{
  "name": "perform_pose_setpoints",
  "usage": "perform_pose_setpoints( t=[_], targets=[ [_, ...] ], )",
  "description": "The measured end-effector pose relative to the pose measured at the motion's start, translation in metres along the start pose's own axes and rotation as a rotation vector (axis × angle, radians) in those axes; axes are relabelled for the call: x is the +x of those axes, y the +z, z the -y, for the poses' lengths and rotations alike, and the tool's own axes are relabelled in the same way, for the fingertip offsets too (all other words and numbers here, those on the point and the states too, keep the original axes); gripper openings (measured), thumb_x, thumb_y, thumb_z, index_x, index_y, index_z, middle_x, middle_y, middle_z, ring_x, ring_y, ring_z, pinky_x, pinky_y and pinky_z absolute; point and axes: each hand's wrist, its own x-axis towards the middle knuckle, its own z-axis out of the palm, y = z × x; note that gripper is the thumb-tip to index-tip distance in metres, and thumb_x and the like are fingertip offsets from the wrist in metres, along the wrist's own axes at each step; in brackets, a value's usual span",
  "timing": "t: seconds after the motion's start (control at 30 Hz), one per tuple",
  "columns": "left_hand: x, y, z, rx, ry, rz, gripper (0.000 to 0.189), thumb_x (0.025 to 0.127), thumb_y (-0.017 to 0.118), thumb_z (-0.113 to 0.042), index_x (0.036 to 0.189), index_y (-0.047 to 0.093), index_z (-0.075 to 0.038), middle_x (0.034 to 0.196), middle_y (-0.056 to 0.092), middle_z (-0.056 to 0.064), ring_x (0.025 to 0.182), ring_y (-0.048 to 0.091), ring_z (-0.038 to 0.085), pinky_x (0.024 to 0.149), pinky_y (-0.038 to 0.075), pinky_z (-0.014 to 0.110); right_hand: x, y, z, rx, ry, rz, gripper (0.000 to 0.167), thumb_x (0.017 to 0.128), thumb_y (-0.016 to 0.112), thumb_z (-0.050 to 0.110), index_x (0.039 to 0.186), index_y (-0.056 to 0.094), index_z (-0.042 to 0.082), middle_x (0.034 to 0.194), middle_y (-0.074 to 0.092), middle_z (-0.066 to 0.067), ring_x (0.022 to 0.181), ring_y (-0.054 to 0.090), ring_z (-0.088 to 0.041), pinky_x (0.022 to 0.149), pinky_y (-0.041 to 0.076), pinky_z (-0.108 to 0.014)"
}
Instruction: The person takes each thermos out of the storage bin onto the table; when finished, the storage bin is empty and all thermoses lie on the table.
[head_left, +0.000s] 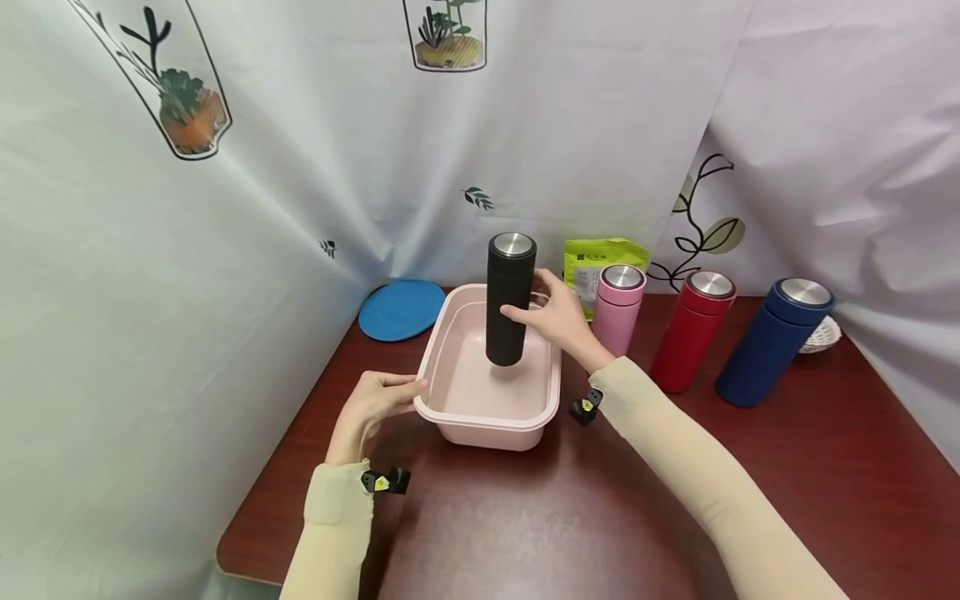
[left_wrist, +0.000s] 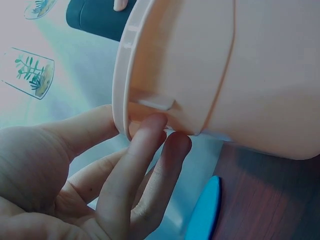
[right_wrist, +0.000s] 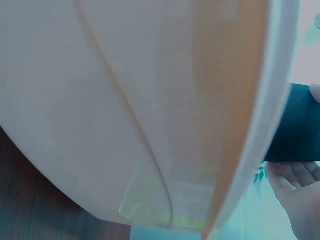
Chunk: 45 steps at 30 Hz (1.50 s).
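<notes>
In the head view, a black thermos flask [head_left: 507, 308] with a steel-topped lid is held upright over the pink plastic basin [head_left: 487, 429]. My right hand [head_left: 558, 317] grips it from the right side, thumb toward me and fingers behind. Whether its base touches the basin floor, I cannot tell. My left hand [head_left: 375, 404] pinches the basin's rim at the near left corner; the left wrist view shows the thumb on one side of the rim [left_wrist: 120, 75] and the fingers under it. The right wrist view has the basin's outer wall [right_wrist: 125, 100] filling most of it, with the flask [right_wrist: 295, 125] beyond the rim.
Right of the basin stand a pink flask [head_left: 618, 312], a red flask [head_left: 690, 333] and a blue flask [head_left: 772, 346]. A green packet [head_left: 600, 254] leans behind them, and a white basket [head_left: 823, 335] sits behind the blue one. A blue round mat [head_left: 402, 310] lies back left.
</notes>
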Motion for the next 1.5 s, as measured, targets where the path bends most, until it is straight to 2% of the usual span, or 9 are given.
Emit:
perform_pose_setpoints(
  t=[0.23,0.47,0.67,1.0,1.27,1.5],
  targets=[
    [0.001,0.001,0.002,0.005,-0.010,0.008,0.046,0.088,0.074,-0.016,0.124,0.061,0.010,0.121,0.063,0.029,0.088,0.072,0.019,0.089,0.056,0.045,-0.010,-0.011,0.000,0.043,-0.002,-0.020,0.069,0.074,0.087,0.017,0.132,0.054,0.005,0.120,0.062,-0.017,0.114,0.061,-0.027,0.104,0.050,-0.037],
    [0.002,0.002,0.001,0.015,-0.031,0.005,0.043,0.088,0.074,-0.017,0.122,0.064,0.009,0.118,0.066,0.026,0.085,0.072,0.018,0.087,0.058,0.042,-0.020,-0.024,0.005,-0.011,-0.040,-0.073,0.068,0.073,0.088,0.023,0.132,0.056,0.008,0.119,0.065,-0.013,0.110,0.061,-0.023,0.100,0.052,-0.039],
    [0.002,0.003,0.000,0.015,-0.048,-0.002,0.044,0.087,0.074,-0.015,0.123,0.063,0.010,0.119,0.064,0.027,0.085,0.072,0.018,0.089,0.056,0.045,-0.029,-0.032,0.015,0.006,-0.080,-0.111,0.064,0.072,0.088,0.019,0.127,0.059,0.008,0.117,0.065,-0.011,0.105,0.063,-0.021,0.097,0.055,-0.041],
    [0.004,0.002,-0.008,0.036,-0.032,0.001,0.047,0.088,0.074,-0.016,0.125,0.061,0.009,0.122,0.063,0.028,0.086,0.071,0.016,0.089,0.056,0.043,-0.041,-0.046,0.040,0.053,-0.162,-0.103,0.062,0.074,0.086,0.012,0.129,0.058,0.010,0.121,0.063,-0.008,0.108,0.061,-0.018,0.101,0.052,-0.034],
    [0.005,0.000,-0.007,0.044,-0.033,0.009,0.047,0.089,0.072,-0.017,0.126,0.059,0.011,0.120,0.063,0.026,0.084,0.071,0.014,0.090,0.056,0.042,-0.057,-0.055,0.053,0.068,-0.221,-0.113,0.063,0.073,0.085,0.007,0.130,0.059,0.011,0.120,0.064,-0.006,0.108,0.061,-0.016,0.098,0.054,-0.030],
    [0.004,0.001,-0.006,0.049,-0.038,0.005,0.048,0.089,0.073,-0.018,0.126,0.060,0.010,0.120,0.063,0.025,0.084,0.071,0.013,0.083,0.060,0.034,-0.073,-0.066,0.061,0.058,-0.226,-0.111,0.065,0.072,0.084,0.003,0.132,0.058,0.009,0.119,0.066,-0.007,0.107,0.062,-0.014,0.099,0.053,-0.028]
  ],
)
